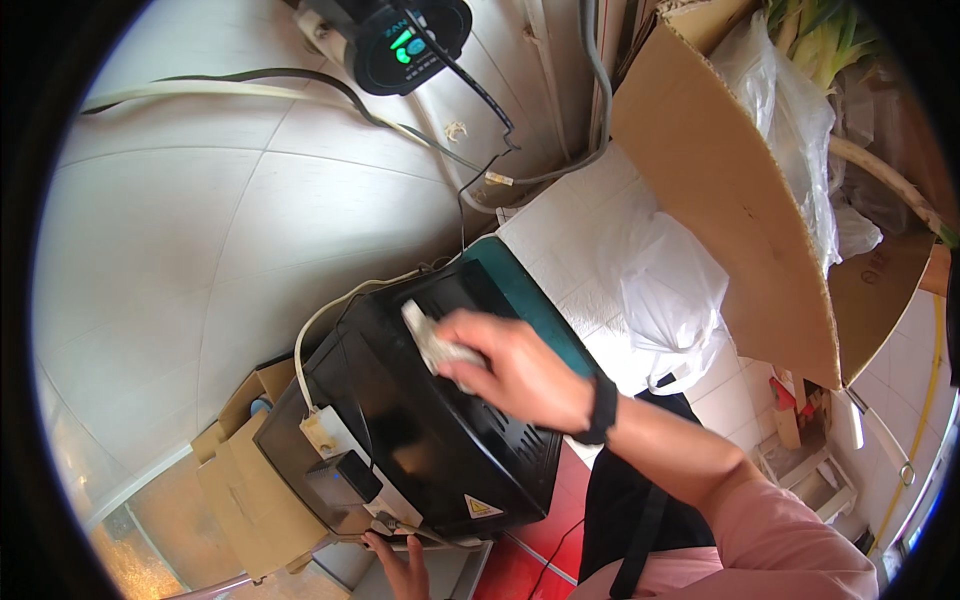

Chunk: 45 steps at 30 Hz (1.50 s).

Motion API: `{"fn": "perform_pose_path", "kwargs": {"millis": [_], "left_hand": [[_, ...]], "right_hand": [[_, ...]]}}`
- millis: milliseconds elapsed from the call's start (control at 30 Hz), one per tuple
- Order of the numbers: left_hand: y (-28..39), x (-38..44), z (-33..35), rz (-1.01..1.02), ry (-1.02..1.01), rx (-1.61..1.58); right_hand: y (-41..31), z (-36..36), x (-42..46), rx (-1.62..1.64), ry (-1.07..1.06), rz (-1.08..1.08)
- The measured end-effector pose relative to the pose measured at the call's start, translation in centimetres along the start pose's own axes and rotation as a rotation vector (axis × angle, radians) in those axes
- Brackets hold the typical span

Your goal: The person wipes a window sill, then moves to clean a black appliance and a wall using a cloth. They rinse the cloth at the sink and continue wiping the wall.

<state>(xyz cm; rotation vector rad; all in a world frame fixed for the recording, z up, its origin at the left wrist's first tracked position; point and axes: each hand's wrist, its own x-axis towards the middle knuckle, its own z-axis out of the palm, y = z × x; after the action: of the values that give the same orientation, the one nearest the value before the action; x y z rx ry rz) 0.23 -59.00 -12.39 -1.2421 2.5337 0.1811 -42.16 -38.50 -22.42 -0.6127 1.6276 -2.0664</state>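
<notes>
My right hand (517, 367), blurred and with a black band on its wrist, is shut on a crumpled white cloth (431, 337). The cloth is against the top of a black appliance housing (420, 412) that has vent slots and a yellow warning triangle. At the bottom of the view, my left hand (401, 566) has its fingers apart at the housing's lower edge; its palm is partly cut off. Just above those fingers lies a white power strip (390, 506), with a black adapter (346, 477) and a grey plug (386, 522) in it.
Cables (315, 330) run along the white tiled wall (172, 225) to a black device (412, 45) with green lights. A green board (540, 307) borders the housing. To the right are a white plastic bag (671, 292) and a large cardboard box (720, 195); flattened cardboard (255, 495) sits left.
</notes>
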Motion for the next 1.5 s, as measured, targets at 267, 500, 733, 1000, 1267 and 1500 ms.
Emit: {"fn": "perform_pose_path", "kwargs": {"millis": [267,500,733,1000,1267,1500], "left_hand": [[2.1,0.3,-0.6,-0.221,-0.088,-0.283],[1.6,-0.1,0.0,-0.157,-0.043,-0.261],[2.3,0.4,-0.4,-0.172,-0.064,-0.262],[1.6,0.0,-0.1,-0.166,-0.062,-0.232],[2.0,0.3,-0.1,-0.161,-0.061,-0.263],[1.2,0.2,0.1,-0.174,-0.077,-0.218]], "right_hand": [[-0.1,0.2,5.1,-0.012,-0.132,-0.277],[-1.9,-0.1,0.8,-0.107,-0.146,-0.201],[-0.9,0.0,8.6,-0.247,-0.078,-0.264],[-2.5,-0.1,1.9,-0.224,-0.145,-0.202],[-1.3,1.2,10.7,-0.39,-0.077,-0.341],[-3.1,0.8,2.0,-0.266,-0.159,-0.18]]}}
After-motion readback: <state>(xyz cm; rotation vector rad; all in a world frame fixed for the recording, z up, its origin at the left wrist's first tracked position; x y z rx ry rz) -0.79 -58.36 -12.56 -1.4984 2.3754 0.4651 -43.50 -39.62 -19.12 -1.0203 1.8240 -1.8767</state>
